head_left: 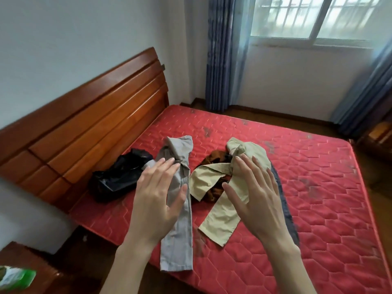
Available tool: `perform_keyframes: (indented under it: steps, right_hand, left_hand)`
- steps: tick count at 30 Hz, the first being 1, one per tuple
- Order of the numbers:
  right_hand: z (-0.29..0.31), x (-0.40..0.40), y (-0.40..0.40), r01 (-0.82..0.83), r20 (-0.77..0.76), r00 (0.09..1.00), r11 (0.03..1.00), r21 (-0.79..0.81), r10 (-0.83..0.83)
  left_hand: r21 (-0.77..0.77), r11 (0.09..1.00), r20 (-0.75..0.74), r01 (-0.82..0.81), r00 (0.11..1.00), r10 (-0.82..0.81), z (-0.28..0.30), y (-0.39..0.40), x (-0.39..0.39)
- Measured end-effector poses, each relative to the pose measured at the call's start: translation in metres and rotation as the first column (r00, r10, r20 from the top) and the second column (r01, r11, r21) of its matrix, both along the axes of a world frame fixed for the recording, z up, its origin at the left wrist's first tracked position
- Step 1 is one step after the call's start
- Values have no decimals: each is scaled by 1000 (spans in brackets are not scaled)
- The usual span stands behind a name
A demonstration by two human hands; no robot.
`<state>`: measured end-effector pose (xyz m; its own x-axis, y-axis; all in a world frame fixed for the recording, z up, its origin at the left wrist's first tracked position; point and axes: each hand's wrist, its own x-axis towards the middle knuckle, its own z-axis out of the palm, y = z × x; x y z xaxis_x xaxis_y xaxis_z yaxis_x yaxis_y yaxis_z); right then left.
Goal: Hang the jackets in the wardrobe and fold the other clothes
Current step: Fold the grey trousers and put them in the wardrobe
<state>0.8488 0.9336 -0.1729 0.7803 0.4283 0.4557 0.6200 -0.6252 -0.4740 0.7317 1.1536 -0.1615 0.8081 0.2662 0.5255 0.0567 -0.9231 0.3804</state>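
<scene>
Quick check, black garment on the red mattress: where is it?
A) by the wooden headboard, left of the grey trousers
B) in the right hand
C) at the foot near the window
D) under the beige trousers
A: the crumpled black garment lies beside the wooden headboard, left of the grey trousers; both hands are open and empty.

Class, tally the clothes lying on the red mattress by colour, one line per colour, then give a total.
Grey garment: 1
Beige garment: 1
Black garment: 1
Brown garment: 1
Dark blue garment: 1
Total: 5
</scene>
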Motion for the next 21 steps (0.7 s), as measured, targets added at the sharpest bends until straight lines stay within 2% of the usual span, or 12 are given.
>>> perform_keyframes:
  steps: [10,21]
  right_hand:
    - [-4,45,26,94,-36,995,994,-61,-96]
    - [-40,151,59,102,-103,989,995,-11,-103]
  left_hand:
    - [-81,992,-42,100,994,-104,-23,35,74]
    - [5,991,-96,132,987,-131,-45,63,183]
